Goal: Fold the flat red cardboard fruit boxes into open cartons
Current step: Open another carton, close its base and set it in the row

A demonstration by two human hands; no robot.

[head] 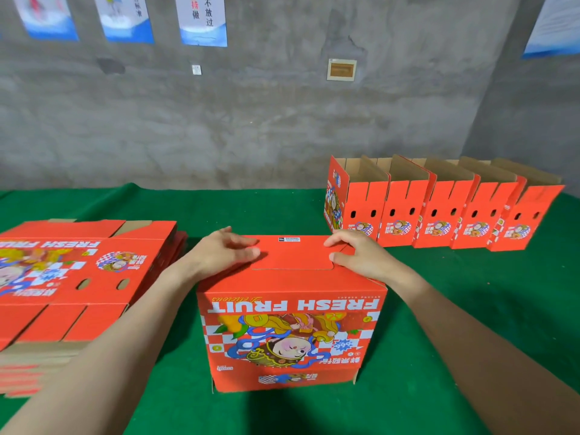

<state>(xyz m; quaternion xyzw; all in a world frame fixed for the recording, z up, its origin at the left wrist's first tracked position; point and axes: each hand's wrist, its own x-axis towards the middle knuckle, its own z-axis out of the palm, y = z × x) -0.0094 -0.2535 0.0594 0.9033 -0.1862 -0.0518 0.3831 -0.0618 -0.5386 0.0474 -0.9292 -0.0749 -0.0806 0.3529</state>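
A red fruit box (292, 334) stands upside down in the middle of the green table, its "FRESH FRUIT" print inverted toward me. Its bottom flaps face up and lie folded flat. My left hand (224, 251) presses down on the left part of those flaps with straight fingers. My right hand (354, 254) presses on the right part, fingers lying over the flap edge. A stack of flat red boxes (78, 277) lies at the left of the table.
A row of several folded open cartons (439, 211) stands at the back right of the green table (470, 309). A grey concrete wall with posters rises behind the table.
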